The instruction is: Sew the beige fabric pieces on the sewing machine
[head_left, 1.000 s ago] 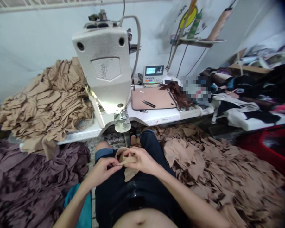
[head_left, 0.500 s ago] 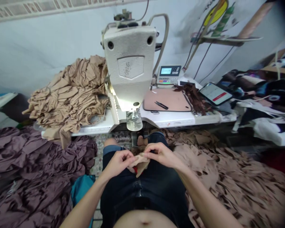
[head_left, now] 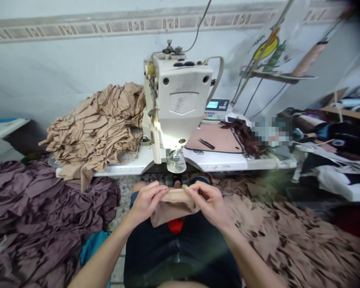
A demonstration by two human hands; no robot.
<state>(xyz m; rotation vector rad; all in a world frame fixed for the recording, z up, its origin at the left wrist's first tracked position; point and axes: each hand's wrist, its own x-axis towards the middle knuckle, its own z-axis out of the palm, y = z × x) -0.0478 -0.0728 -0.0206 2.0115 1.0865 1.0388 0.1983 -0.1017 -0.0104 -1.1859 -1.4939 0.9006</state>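
Observation:
A tan piece of fabric (head_left: 174, 206) is stretched between my two hands above my lap. My left hand (head_left: 148, 200) pinches its upper left edge between thumb and fingers. The upper right corner is gripped by my right hand (head_left: 208, 200) in the same way. Below the fabric a bit of red cloth (head_left: 176, 226) shows against my dark shorts. Just beyond my hands stands a white sewing machine (head_left: 183, 102), its lamp lighting the needle area and the metal plate (head_left: 176, 162) at the table edge.
Tan fabric pieces (head_left: 99, 124) are heaped on the table (head_left: 132, 167) left of the machine. Black thread snips (head_left: 206, 144) lie on a pink mat (head_left: 225, 138). Purple cloth (head_left: 48, 216) is piled low on the left, brown cloth (head_left: 288, 236) on the right.
My hands have moved apart and slightly up, spreading the fabric that was bunched between them. The camera view has tilted upward, showing more of the wall.

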